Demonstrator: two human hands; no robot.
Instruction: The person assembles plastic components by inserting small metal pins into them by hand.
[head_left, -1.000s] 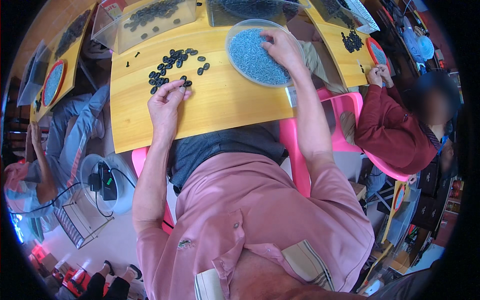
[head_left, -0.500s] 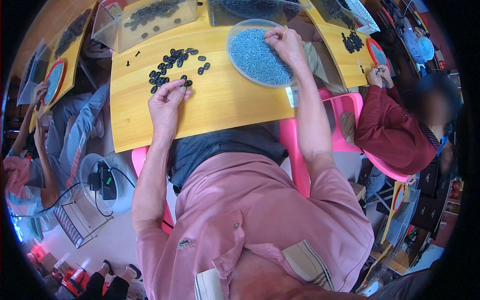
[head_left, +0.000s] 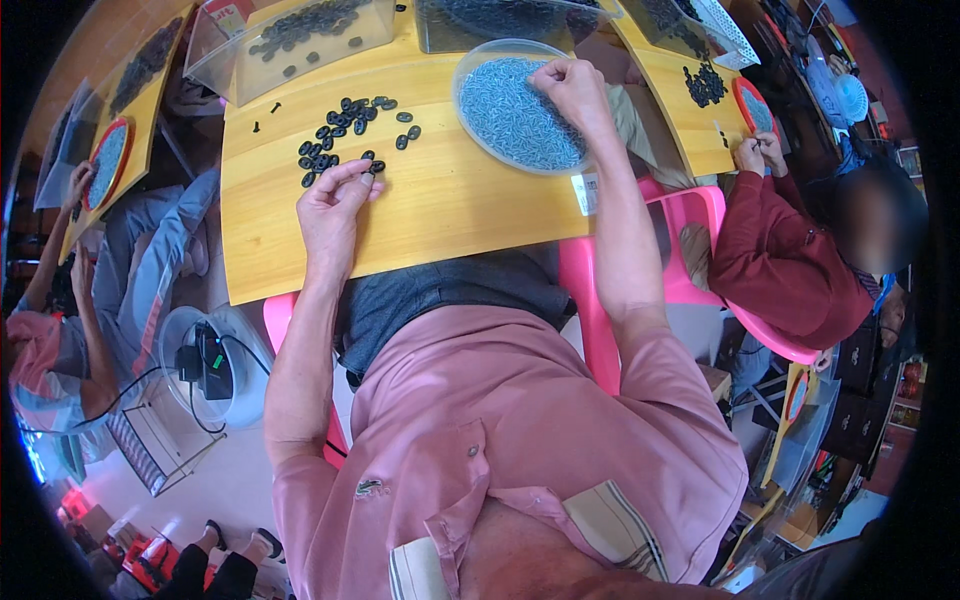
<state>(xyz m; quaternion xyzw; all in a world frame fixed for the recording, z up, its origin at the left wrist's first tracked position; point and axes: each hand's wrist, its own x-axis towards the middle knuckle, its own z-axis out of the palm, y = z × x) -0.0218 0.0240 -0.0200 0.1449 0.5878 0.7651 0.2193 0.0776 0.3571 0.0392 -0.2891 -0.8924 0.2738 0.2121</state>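
Left hand (head_left: 335, 205): pinched a small black oval piece (head_left: 372, 166) above the desk (head_left: 470, 215); its long axis unclear
Right hand (head_left: 572, 88): fingers closed over the round tray of pale blue bits (head_left: 515, 105)

around the yellow table (head_left: 450, 215): one round clear dish (head_left: 475, 70) of small blue-grey pieces, roughly twenty loose black oval rings (head_left: 345, 130), two clear bins (head_left: 300, 40) at its far edge, two red-rimmed round trays (head_left: 107, 165) on neighbouring tables.

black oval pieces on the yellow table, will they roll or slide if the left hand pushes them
The black oval pieces look flat and lie still, scattered, so they would probably slide, not roll. They seem small and light: the left hand pinches one between fingertips. They look rigid, likely moulded, not floppy.
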